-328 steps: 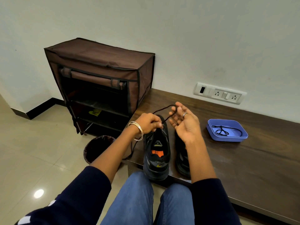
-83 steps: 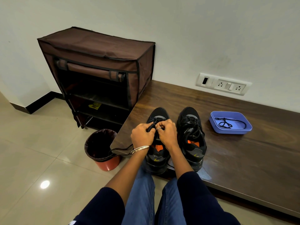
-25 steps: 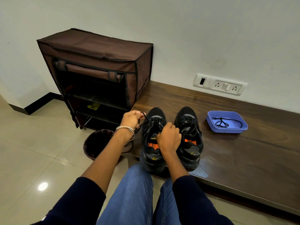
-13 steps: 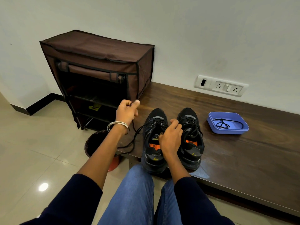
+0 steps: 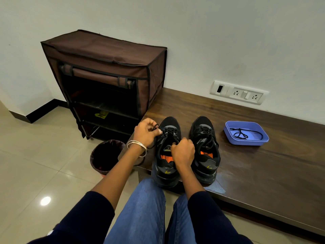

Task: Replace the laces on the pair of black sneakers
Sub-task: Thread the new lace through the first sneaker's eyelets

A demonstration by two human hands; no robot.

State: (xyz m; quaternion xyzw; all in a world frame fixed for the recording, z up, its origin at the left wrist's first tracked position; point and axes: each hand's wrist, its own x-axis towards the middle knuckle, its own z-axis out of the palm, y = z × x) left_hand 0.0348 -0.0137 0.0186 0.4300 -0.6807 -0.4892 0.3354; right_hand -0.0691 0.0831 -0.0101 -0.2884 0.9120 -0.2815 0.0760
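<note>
Sitting at the near edge of the dark wooden desk (image 5: 255, 173), close to its left corner, two black sneakers stand side by side with toes toward the wall. The left hand (image 5: 146, 132), with silver bangles (image 5: 137, 147) at the wrist, is just left of the left sneaker (image 5: 168, 155), its fingers (image 5: 154, 128) curled and pinching a black lace (image 5: 159, 135) that runs from the eyelets near the toe. A slack part of this lace hangs below the wrist over the desk's left edge. The right hand (image 5: 182, 153) is over the left sneaker's tongue, fingers curled tight and pinching at the lacing there; what exactly they grip is partly hidden. The right sneaker (image 5: 204, 148) is laced and untouched, just beside the right hand. Well to the right, nearer the wall, a blue plastic tray (image 5: 262, 140) holds another loose black lace (image 5: 241, 133). On the floor off the desk's left end stand a brown fabric shoe rack (image 5: 105, 67) and a small bin (image 5: 105, 155).
</note>
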